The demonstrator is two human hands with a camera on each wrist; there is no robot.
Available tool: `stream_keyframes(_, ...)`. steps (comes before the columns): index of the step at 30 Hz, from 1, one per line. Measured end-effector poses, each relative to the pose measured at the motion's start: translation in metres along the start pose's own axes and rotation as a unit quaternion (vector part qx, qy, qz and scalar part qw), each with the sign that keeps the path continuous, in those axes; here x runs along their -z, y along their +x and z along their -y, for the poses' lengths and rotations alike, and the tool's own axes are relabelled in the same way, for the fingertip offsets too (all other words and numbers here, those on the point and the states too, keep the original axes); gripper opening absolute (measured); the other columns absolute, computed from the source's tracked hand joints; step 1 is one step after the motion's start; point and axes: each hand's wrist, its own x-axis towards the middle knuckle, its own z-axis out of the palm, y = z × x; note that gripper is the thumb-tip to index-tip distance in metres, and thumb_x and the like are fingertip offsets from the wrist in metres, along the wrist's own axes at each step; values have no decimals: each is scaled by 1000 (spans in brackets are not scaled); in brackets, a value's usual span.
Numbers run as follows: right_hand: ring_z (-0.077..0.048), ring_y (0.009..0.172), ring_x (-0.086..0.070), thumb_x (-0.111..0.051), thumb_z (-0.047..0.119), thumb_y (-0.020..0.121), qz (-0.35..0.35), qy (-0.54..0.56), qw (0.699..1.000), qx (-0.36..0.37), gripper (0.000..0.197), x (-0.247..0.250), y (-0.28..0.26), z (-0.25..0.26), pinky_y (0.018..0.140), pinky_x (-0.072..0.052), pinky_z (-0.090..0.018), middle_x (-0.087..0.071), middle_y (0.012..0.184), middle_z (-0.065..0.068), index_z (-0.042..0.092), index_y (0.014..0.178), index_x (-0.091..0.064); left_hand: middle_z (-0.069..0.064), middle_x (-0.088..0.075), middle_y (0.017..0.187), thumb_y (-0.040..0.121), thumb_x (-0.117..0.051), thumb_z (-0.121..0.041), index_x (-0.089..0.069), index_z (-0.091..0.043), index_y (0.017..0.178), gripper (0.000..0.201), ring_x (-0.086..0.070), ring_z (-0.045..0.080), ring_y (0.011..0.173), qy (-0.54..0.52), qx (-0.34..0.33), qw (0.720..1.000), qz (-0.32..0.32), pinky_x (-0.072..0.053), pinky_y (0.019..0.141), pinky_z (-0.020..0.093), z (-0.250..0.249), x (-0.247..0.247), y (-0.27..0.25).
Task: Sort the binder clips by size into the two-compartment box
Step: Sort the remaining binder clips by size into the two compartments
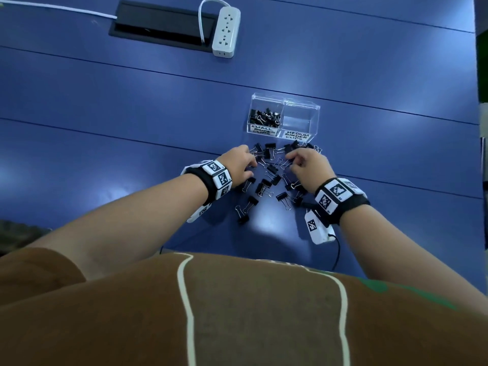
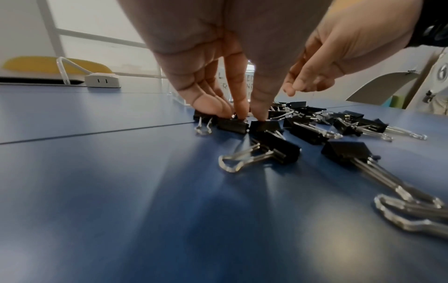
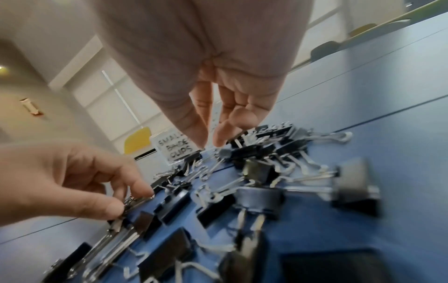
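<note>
Reaching down into scattered binder clips on blue surface: left hand grip pinched on one clip's wire handle; right hand grip fingertips slightly apart, empty. Beyond, two-compartment box, small clips in left compartment.

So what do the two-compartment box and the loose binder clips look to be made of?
Two-compartment box: clear rigid plastic, probably acrylic; the blue table shows through its glossy walls, which carry white paper-like labels. Binder clips: black bodies, seemingly painted sheet metal, with bright silvery wire handles that glint in the left wrist view.
</note>
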Motion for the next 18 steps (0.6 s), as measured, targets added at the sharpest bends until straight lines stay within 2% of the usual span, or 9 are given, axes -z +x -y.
stream_keyframes(2, -18, 82, -57, -54, 9, 85, -16, 0, 999, -29, 20, 5, -8, -13, 76, -44, -25, -63, 92, -2, 21, 98, -63, 12, -50, 117, 89, -60, -19, -60, -9, 119, 32, -55, 27, 102, -9, -5, 1000, -18, -45, 91, 34, 0, -1, -1)
stream_keyframes(5, -20, 81, -54, -57, 9, 81, -12, -34, 998, -58, 14, 5, -20, -31, 74, -40, -26, -58, 93, -5, 21, 88, -60, 11, -50, 114, 89, -59, -17, -60, -10, 114, 26, -53, 25, 102, -26, -23, 998, -46, -45, 90, 34, -6, -3, -4)
stream_keyframes(8, -20, 81, -50, -60, 13, 82, -2, -49, 996, -70, 13, -4, -31, -41, 77, -41, -27, -50, 94, -3, 20, 93, -60, 7, -50, 113, 88, -62, -24, -59, -15, 113, 27, -52, 21, 101, -21, -56, 998, -23, -47, 91, 36, -18, -9, -7)
stream_keyframes(12, -19, 83, -49, -61, 17, 85, -7, -12, 998, -54, 18, -13, -37, -38, 80, -42, -27, -49, 89, -1, 21, 102, -63, 8, -50, 116, 83, -68, -32, -57, -17, 118, 40, -53, 23, 105, -9, -64, 998, 22, -47, 95, 37, -28, -24, -8)
stream_keyframes(15, -15, 81, -49, -60, 18, 85, -31, 29, 998, -55, 18, -9, -38, -36, 79, -40, -26, -52, 82, 0, 22, 103, -63, 10, -55, 114, 86, -65, -22, -60, -11, 110, 28, -53, 25, 107, -5, -61, 998, 12, -42, 94, 33, -27, -24, -6)
stream_keyframes(18, -16, 83, -50, -60, 18, 85, -57, 43, 994, -88, 18, -3, -42, -44, 79, -37, -25, -60, 92, -4, 21, 102, -62, 11, -58, 109, 87, -61, -15, -62, -8, 101, 16, -54, 26, 104, -9, -51, 999, 2, -43, 90, 31, -23, -18, -5)
